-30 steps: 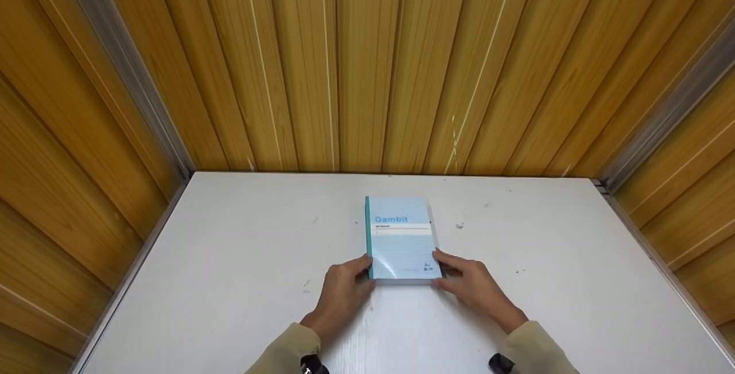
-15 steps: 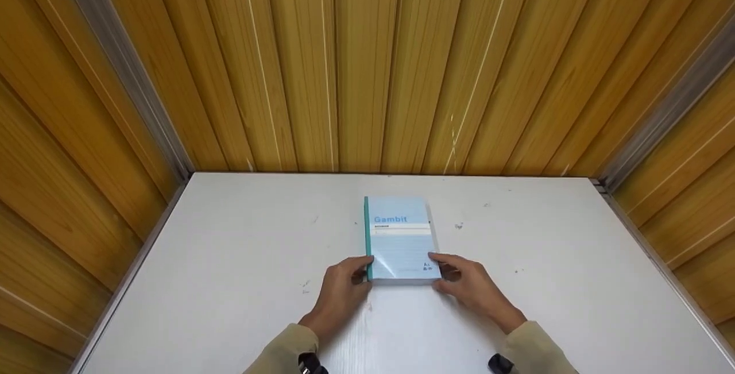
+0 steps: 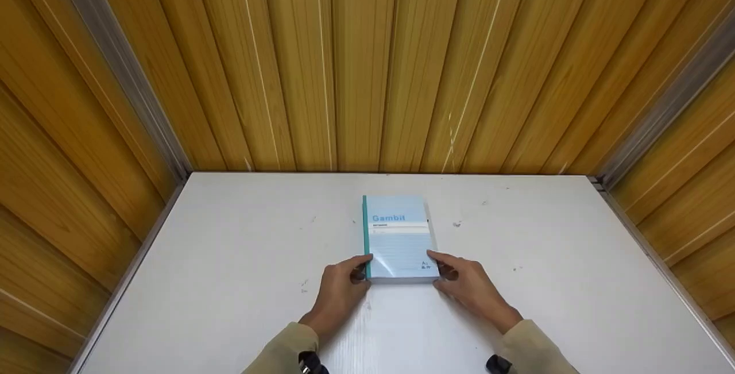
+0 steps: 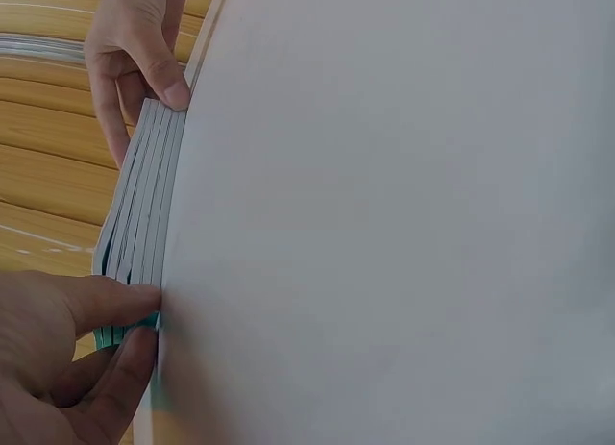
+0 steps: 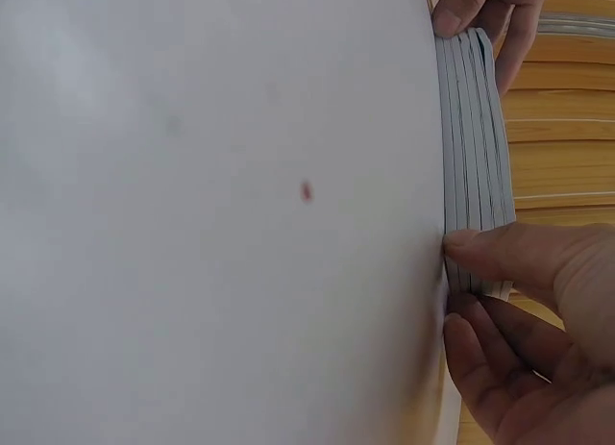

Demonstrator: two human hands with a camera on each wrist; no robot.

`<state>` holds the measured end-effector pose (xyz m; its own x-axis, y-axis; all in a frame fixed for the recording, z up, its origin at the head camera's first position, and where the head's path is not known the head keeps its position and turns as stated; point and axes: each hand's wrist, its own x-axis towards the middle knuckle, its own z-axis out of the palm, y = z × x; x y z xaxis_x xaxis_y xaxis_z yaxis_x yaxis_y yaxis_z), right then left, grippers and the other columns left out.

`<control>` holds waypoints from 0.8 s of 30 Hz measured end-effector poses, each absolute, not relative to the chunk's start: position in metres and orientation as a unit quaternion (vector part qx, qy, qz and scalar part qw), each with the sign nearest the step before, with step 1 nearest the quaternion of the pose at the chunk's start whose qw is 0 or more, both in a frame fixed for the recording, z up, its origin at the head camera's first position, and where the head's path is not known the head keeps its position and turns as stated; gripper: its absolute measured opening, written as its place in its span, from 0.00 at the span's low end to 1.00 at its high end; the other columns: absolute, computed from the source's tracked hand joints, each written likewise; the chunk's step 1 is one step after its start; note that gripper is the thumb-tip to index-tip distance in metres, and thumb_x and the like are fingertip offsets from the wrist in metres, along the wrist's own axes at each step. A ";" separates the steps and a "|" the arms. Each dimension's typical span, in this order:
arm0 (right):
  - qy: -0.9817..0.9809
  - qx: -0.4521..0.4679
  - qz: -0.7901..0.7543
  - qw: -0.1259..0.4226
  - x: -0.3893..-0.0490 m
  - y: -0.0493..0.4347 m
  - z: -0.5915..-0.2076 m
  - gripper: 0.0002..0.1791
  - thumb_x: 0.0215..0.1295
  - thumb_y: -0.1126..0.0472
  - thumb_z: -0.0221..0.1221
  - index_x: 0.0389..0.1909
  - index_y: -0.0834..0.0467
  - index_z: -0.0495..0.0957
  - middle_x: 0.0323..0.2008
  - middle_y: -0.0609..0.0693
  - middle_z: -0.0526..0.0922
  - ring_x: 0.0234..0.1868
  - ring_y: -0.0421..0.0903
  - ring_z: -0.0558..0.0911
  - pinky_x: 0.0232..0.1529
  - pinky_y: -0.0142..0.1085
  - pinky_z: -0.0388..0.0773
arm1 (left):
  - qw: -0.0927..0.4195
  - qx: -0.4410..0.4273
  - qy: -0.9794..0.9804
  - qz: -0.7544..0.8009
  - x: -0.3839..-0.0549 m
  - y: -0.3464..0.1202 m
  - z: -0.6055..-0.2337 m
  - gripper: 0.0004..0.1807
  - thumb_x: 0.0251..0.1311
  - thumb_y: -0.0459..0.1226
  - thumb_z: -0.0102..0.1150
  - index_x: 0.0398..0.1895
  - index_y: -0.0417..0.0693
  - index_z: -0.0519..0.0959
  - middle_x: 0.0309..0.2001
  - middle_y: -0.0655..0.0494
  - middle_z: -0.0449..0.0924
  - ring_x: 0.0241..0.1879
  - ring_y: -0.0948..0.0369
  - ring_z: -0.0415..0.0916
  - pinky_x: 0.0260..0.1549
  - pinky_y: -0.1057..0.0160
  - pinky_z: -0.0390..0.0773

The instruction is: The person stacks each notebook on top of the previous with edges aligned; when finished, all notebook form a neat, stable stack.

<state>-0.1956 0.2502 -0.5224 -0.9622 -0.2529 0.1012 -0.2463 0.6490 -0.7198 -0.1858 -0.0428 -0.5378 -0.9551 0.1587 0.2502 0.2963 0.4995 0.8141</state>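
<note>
A stack of several notebooks (image 3: 397,242) lies flat on the white table, its light blue top cover lettered "Gambit" and a teal spine on the left. At the stack's near left corner, my left hand (image 3: 340,290) grips with the thumb against the near edge and the other fingers at the spine side. My right hand (image 3: 474,289) holds the near right corner likewise, its index fingertip on the cover's edge. The layered page edges of the notebooks (image 4: 144,200) show in the left wrist view, evenly lined up near the table.
The white table (image 3: 229,259) carries small dark marks. Wood-patterned panels (image 3: 367,69) close off the back and both sides, with grey metal posts (image 3: 123,64) at the corners. Dark wrist straps (image 3: 498,363) sit at the sleeves.
My right index fingertip has slid slightly inward onto the cover, and the left one has shifted a little at the spine. The notebook stack stays essentially in place.
</note>
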 end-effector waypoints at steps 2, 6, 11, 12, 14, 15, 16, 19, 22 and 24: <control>0.908 -0.134 -0.396 0.000 -0.195 0.249 -0.523 0.34 0.59 0.75 0.73 0.68 0.58 0.82 0.49 0.52 0.88 0.45 0.46 0.84 0.47 0.40 0.84 | 0.069 -0.132 -0.865 -0.480 -0.186 -0.043 -0.538 0.28 0.54 0.17 0.71 0.60 0.36 0.85 0.48 0.45 0.89 0.41 0.58 0.87 0.42 0.63 0.86; 0.906 -0.124 -0.404 0.003 -0.195 0.248 -0.524 0.33 0.59 0.74 0.74 0.67 0.58 0.82 0.49 0.53 0.88 0.45 0.46 0.84 0.47 0.41 0.84 | 0.069 -0.135 -0.863 -0.482 -0.187 -0.044 -0.538 0.28 0.54 0.16 0.70 0.60 0.35 0.84 0.47 0.45 0.89 0.41 0.58 0.87 0.41 0.63 0.86; 0.904 -0.118 -0.411 0.012 -0.196 0.246 -0.524 0.33 0.60 0.73 0.74 0.67 0.57 0.82 0.51 0.53 0.88 0.46 0.47 0.84 0.49 0.42 0.84 | 0.065 -0.131 -0.862 -0.485 -0.187 -0.046 -0.540 0.27 0.54 0.17 0.70 0.60 0.35 0.84 0.47 0.46 0.89 0.40 0.59 0.86 0.41 0.64 0.86; 0.903 -0.118 -0.413 0.012 -0.196 0.245 -0.524 0.33 0.60 0.73 0.74 0.67 0.57 0.82 0.51 0.54 0.88 0.46 0.47 0.84 0.49 0.43 0.84 | 0.066 -0.132 -0.862 -0.485 -0.187 -0.046 -0.540 0.27 0.54 0.17 0.70 0.60 0.35 0.84 0.47 0.46 0.89 0.40 0.59 0.86 0.40 0.64 0.86; 0.902 -0.119 -0.415 0.012 -0.196 0.245 -0.525 0.33 0.60 0.73 0.74 0.67 0.57 0.82 0.52 0.55 0.88 0.47 0.48 0.85 0.49 0.43 0.84 | 0.069 -0.133 -0.861 -0.486 -0.188 -0.046 -0.541 0.27 0.54 0.17 0.69 0.60 0.35 0.84 0.45 0.46 0.89 0.40 0.59 0.86 0.40 0.63 0.86; 0.901 -0.120 -0.417 0.012 -0.196 0.245 -0.525 0.33 0.60 0.73 0.74 0.67 0.57 0.82 0.52 0.55 0.88 0.47 0.48 0.85 0.49 0.43 0.84 | 0.070 -0.133 -0.861 -0.486 -0.188 -0.047 -0.541 0.27 0.54 0.17 0.69 0.60 0.35 0.84 0.45 0.47 0.89 0.39 0.59 0.86 0.39 0.63 0.86; 0.901 -0.119 -0.418 0.012 -0.197 0.244 -0.525 0.33 0.60 0.74 0.74 0.67 0.57 0.82 0.52 0.55 0.88 0.47 0.48 0.85 0.49 0.43 0.84 | 0.070 -0.133 -0.860 -0.487 -0.188 -0.047 -0.541 0.27 0.54 0.17 0.69 0.60 0.35 0.84 0.45 0.47 0.89 0.39 0.59 0.86 0.39 0.63 0.86; 0.900 -0.120 -0.418 0.011 -0.197 0.243 -0.526 0.33 0.59 0.75 0.73 0.67 0.57 0.82 0.52 0.55 0.87 0.48 0.49 0.85 0.49 0.43 0.85 | 0.072 -0.131 -0.859 -0.490 -0.188 -0.048 -0.542 0.27 0.54 0.16 0.69 0.60 0.36 0.84 0.46 0.46 0.89 0.40 0.59 0.85 0.40 0.63 0.86; 0.900 -0.118 -0.420 0.014 -0.198 0.242 -0.527 0.34 0.60 0.75 0.73 0.68 0.57 0.81 0.51 0.53 0.87 0.49 0.49 0.85 0.50 0.41 0.85 | 0.070 -0.129 -0.859 -0.491 -0.188 -0.048 -0.543 0.27 0.54 0.16 0.68 0.60 0.36 0.84 0.48 0.45 0.89 0.41 0.59 0.85 0.41 0.62 0.86; 0.898 -0.122 -0.423 0.019 -0.198 0.243 -0.527 0.34 0.60 0.75 0.72 0.69 0.57 0.81 0.52 0.53 0.87 0.49 0.49 0.84 0.50 0.40 0.84 | 0.068 -0.128 -0.860 -0.490 -0.188 -0.048 -0.543 0.27 0.54 0.16 0.68 0.60 0.35 0.84 0.47 0.46 0.89 0.41 0.59 0.85 0.41 0.63 0.86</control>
<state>-0.1976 0.2433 -0.5271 -0.9693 -0.2359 0.0690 -0.2033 0.6118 -0.7644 -0.1876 -0.0475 -0.5435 -0.9579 0.1539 0.2424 0.2870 0.4869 0.8250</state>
